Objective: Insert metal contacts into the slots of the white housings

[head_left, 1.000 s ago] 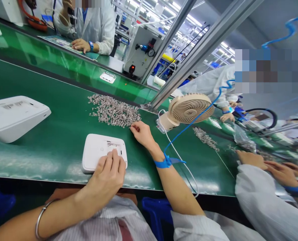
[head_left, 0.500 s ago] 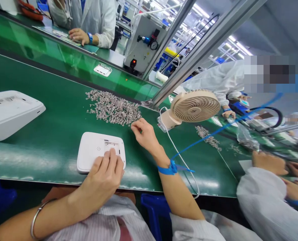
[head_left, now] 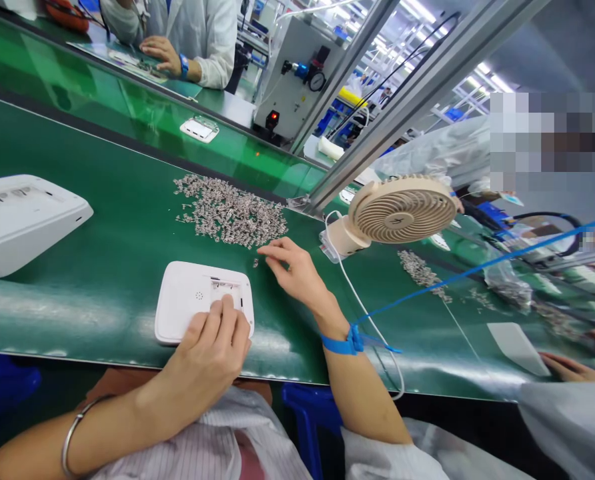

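Observation:
A white plastic housing (head_left: 180, 300) lies on the green work surface in front of me, with a recessed compartment and small metal contacts at its right. My left hand (head_left: 217, 337) rests on its right part, bent fingers pressed into the compartment; the fingertips are partly hidden. Beyond it spreads a pile of small metal spring clips (head_left: 232, 213). My right hand (head_left: 295, 270) is at the pile's near right edge, its index finger stretched out and thumb apart. One loose metal clip (head_left: 256, 263) lies just left of those fingertips, separate from the pile.
To the left stands a larger white housing (head_left: 32, 223). A beige fan (head_left: 402, 210) with a white cable is at the right, beside a metal post (head_left: 367, 113). A blue wrist cord (head_left: 457, 270) runs rightward from my right wrist. Co-workers sit across and at the right.
My right hand's fingers have spread from a pinch at the pile's edge, and a single clip now shows beside them. My left hand stays on the housing. The view has shifted slightly.

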